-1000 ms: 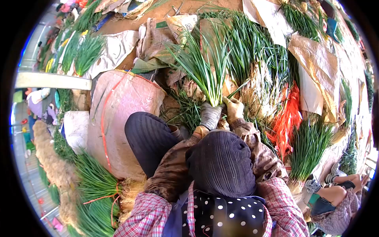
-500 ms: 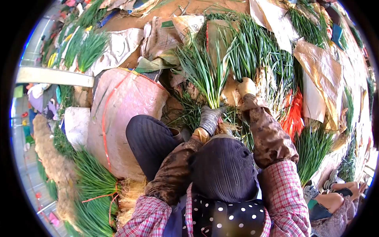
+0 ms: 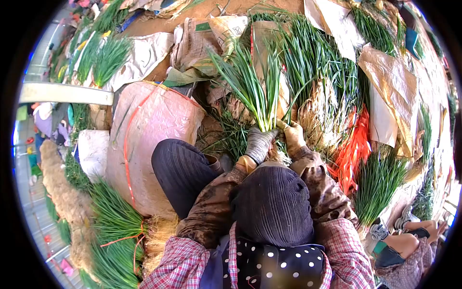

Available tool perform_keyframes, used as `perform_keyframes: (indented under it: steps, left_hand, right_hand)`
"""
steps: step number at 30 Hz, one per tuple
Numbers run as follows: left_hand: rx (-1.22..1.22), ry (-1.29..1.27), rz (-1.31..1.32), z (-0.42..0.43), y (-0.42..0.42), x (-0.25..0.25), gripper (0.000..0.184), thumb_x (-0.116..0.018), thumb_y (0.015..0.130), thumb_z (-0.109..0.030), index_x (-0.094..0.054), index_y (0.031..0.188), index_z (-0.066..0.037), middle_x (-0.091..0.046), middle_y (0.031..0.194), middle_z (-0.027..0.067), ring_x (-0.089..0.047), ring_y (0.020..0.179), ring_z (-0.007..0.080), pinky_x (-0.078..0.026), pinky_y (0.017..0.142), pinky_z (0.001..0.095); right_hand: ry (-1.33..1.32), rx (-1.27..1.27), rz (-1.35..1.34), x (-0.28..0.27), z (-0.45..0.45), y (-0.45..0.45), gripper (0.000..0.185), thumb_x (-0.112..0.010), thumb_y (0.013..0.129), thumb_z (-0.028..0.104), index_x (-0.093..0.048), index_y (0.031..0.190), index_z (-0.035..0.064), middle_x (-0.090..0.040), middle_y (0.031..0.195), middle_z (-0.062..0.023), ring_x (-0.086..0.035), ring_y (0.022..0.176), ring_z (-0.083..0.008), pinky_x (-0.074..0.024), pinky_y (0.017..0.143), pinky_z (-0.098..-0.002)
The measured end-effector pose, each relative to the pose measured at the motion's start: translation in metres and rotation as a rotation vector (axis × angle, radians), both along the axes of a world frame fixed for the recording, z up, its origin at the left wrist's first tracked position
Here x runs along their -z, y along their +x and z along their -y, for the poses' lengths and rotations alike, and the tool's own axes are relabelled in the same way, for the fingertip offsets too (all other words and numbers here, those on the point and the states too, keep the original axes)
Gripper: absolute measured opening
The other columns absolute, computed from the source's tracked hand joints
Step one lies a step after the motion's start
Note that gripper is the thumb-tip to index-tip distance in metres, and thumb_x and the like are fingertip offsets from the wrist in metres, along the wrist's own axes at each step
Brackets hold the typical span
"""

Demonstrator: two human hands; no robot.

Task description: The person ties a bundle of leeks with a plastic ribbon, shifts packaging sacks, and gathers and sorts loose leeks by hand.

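My left hand [image 3: 259, 144], in a grey glove, is closed around the lower stems of a bunch of chive-like greens [image 3: 262, 103]. Its long leaves fan upward and pale roots show below the fist. Against the bunch's right side is my right hand [image 3: 292, 135], in a tan glove, with its fingers pinched on a single green stalk that curves up and right. A large pile of the same greens [image 3: 332, 62], with dry straw-coloured bases [image 3: 315, 115], lies just beyond the right hand. My bent knee [image 3: 183, 173] is left of the left hand.
A pinkish wrapped bale [image 3: 154, 139] with red cord stands at left, above tied greens [image 3: 113, 207]. Red plastic strips [image 3: 353, 149] lie at right, near brown sheeting [image 3: 390, 86]. Another person's legs [image 3: 399, 245] show at lower right. Sacks [image 3: 207, 41] lie ahead.
My right hand has come back from the pile, down and left, to the bunch, bringing a stalk. The left hand keeps its hold, and the red strips are more exposed.
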State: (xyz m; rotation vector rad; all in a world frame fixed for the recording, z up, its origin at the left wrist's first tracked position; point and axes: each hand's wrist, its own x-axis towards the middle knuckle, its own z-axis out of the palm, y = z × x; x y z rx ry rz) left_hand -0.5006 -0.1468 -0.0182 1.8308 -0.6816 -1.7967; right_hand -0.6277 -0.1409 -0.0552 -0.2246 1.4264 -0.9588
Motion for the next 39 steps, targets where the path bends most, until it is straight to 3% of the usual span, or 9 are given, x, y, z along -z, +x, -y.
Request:
perform_keyframes:
  steps: [5, 11, 15, 21, 23, 27, 28, 33, 39]
  left_hand:
    - [-0.038, -0.139, 0.08, -0.009, 0.001, 0.03, 0.02, -0.072, 0.074, -0.009, -0.063, 0.089, 0.002, -0.066, 0.073, 0.0101, -0.059, 0.059, 0.0165, -0.048, 0.054, 0.0314]
    - [-0.221, -0.09, -0.236, -0.004, 0.001, 0.033, 0.02, -0.068, 0.076, 0.001, -0.057, 0.093, 0.002, -0.062, 0.071, 0.0105, -0.061, 0.059, 0.0201, -0.054, 0.056, 0.0318]
    - [-0.231, 0.077, -0.357, -0.003, 0.005, 0.026, 0.022, -0.071, 0.075, -0.002, -0.056, 0.092, -0.001, -0.062, 0.073, 0.0098, -0.061, 0.06, 0.0217, -0.055, 0.055, 0.0349]
    - [-0.243, -0.025, -0.536, -0.01, 0.005, 0.019, 0.028, -0.074, 0.072, -0.001, -0.06, 0.096, 0.0, -0.062, 0.068, 0.0067, -0.056, 0.051, 0.0164, -0.05, 0.048, 0.0301]
    - [-0.196, 0.048, -0.563, -0.005, 0.01, 0.014, 0.032, -0.071, 0.074, 0.001, -0.06, 0.104, 0.0, -0.062, 0.069, 0.0061, -0.055, 0.049, 0.0162, -0.05, 0.049, 0.0296]
    - [-0.155, -0.101, -0.536, 0.004, 0.01, 0.008, 0.029, -0.072, 0.074, -0.005, -0.061, 0.101, 0.0, -0.061, 0.074, 0.0073, -0.059, 0.057, 0.0175, -0.054, 0.048, 0.0321]
    - [-0.18, -0.094, -0.528, 0.008, 0.01, 0.011, 0.026, -0.071, 0.075, -0.004, -0.061, 0.099, -0.001, -0.061, 0.073, 0.0065, -0.058, 0.056, 0.0163, -0.052, 0.046, 0.0299]
    - [-0.187, -0.046, -0.671, 0.022, 0.021, 0.016, 0.019, -0.069, 0.078, -0.003, -0.062, 0.096, -0.001, -0.066, 0.086, 0.0116, -0.057, 0.058, 0.0111, -0.038, 0.037, 0.0153]
    - [-0.214, -0.142, -0.672, 0.014, 0.015, 0.008, 0.031, -0.069, 0.075, 0.0, -0.059, 0.105, -0.001, -0.067, 0.082, 0.0109, -0.064, 0.066, 0.0213, -0.055, 0.055, 0.0323]
  right_hand:
    - [-0.025, -0.58, -0.953, 0.038, -0.037, -0.019, 0.026, -0.064, 0.077, 0.023, -0.066, 0.09, 0.0005, -0.069, 0.082, -0.0143, -0.066, 0.071, -0.0288, -0.0525, 0.068, -0.037]
    - [0.221, -1.754, -0.913, 0.069, -0.107, -0.07, 0.038, -0.06, 0.082, 0.033, -0.064, 0.103, 0.002, -0.065, 0.099, -0.0181, -0.063, 0.093, -0.0293, -0.0491, 0.086, -0.0382]
    - [0.091, -0.834, -1.251, 0.009, -0.04, -0.056, 0.052, -0.064, 0.083, 0.037, -0.051, 0.12, 0.0036, -0.066, 0.087, -0.0193, -0.065, 0.077, -0.0268, -0.0531, 0.067, -0.0376]
    - [0.291, -0.777, -1.223, 0.047, 0.038, -0.063, 0.04, -0.071, 0.077, 0.036, -0.066, 0.093, -0.0001, -0.067, 0.087, -0.0175, -0.067, 0.081, -0.0281, -0.0533, 0.07, -0.0376]
    - [0.318, -0.222, -0.942, 0.11, 0.045, -0.083, 0.028, -0.072, 0.078, 0.023, -0.066, 0.09, -0.0014, -0.068, 0.081, -0.0149, -0.065, 0.065, -0.0219, -0.0528, 0.056, -0.0305]
    - [-0.094, -0.031, -0.076, 0.074, 0.062, -0.108, 0.045, -0.065, 0.083, 0.019, -0.05, 0.126, 0.0191, -0.067, 0.09, -0.0021, -0.061, 0.062, -0.0131, -0.053, 0.055, -0.0283]
    - [-0.282, -0.382, -0.65, 0.068, 0.073, -0.125, 0.04, -0.064, 0.083, 0.019, -0.053, 0.122, 0.0166, -0.067, 0.087, -0.0032, -0.061, 0.061, -0.0133, -0.0519, 0.053, -0.0276]
    - [-0.654, -0.374, -0.562, -0.048, 0.07, -0.141, 0.017, -0.061, 0.085, 0.016, -0.06, 0.098, 0.0055, -0.061, 0.068, -0.0035, -0.054, 0.052, -0.0111, -0.048, 0.048, -0.0272]
    - [0.077, -0.5, -0.696, -0.064, 0.02, -0.124, 0.035, -0.066, 0.084, 0.029, -0.064, 0.097, -0.0034, -0.065, 0.065, -0.0091, -0.056, 0.045, -0.0089, -0.046, 0.039, -0.0216]
